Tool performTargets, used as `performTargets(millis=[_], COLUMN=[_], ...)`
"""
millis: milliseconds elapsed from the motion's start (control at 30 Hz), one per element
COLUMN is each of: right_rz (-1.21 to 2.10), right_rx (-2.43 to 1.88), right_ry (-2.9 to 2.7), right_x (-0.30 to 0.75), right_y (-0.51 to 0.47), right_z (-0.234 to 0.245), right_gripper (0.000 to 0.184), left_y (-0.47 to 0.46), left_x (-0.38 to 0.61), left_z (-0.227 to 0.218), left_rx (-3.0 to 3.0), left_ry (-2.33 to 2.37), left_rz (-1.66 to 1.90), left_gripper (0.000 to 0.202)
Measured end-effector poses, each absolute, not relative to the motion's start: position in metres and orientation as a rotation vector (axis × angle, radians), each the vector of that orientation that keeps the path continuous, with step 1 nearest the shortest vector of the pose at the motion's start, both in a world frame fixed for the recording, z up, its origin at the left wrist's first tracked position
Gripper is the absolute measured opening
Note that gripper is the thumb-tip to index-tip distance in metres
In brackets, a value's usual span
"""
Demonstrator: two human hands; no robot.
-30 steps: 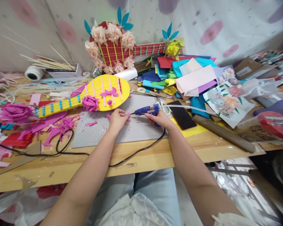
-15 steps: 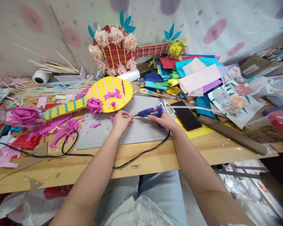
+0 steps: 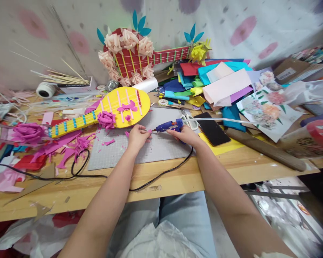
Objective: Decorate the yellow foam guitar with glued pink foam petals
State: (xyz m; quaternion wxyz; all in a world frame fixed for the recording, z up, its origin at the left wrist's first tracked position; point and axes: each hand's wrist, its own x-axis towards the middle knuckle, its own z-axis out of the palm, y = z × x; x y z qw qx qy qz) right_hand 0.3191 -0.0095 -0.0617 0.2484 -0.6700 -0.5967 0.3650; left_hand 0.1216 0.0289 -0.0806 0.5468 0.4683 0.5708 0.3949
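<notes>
My right hand (image 3: 185,135) grips a blue hot glue gun (image 3: 168,126) over the grey cutting mat (image 3: 161,148), its nozzle pointing left. My left hand (image 3: 138,136) pinches a small pink paper piece (image 3: 149,131) right at the nozzle tip. A clear glue stick (image 3: 220,121) sticks out of the gun's back toward the right. Just beyond my left hand lies a yellow paper guitar (image 3: 118,107) with pink strips and a pink paper flower (image 3: 106,119) on it. The gun's black cord (image 3: 161,173) runs over the table's front edge.
A red paper guitar with peach flowers (image 3: 129,53) leans on the back wall. Stacked coloured sheets (image 3: 218,84), scissors (image 3: 190,122), a black phone (image 3: 211,130) and a wooden rolling pin (image 3: 263,150) lie to the right. Pink scraps and a large pink rose (image 3: 27,132) lie to the left.
Both hands have stayed together at the nozzle, with the pink piece still pinched. Only the camera view has shifted slightly.
</notes>
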Motion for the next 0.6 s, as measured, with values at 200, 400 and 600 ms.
performTargets(millis=[200,400,600], right_rz=[1.014,1.016,1.002], right_rx=[-1.798,-1.764,-1.762], right_ry=[-1.63,-1.628,-1.621], right_x=[0.319,0.3185,0.3183], right_y=[-0.0079,-0.0064,-0.0083], right_z=[-0.0627,-0.064,-0.0636], right_gripper=[0.05,0.048,0.045], left_y=[0.0281,0.0273,0.0259], left_x=[0.1217,0.1222,0.1233], left_z=[-0.0825,-0.0819,-0.0798], left_rx=[1.127,1.142,1.143], left_ry=[1.367,1.369,1.379], left_rz=[0.938,0.953,0.957], left_gripper=[0.025,0.026,0.026])
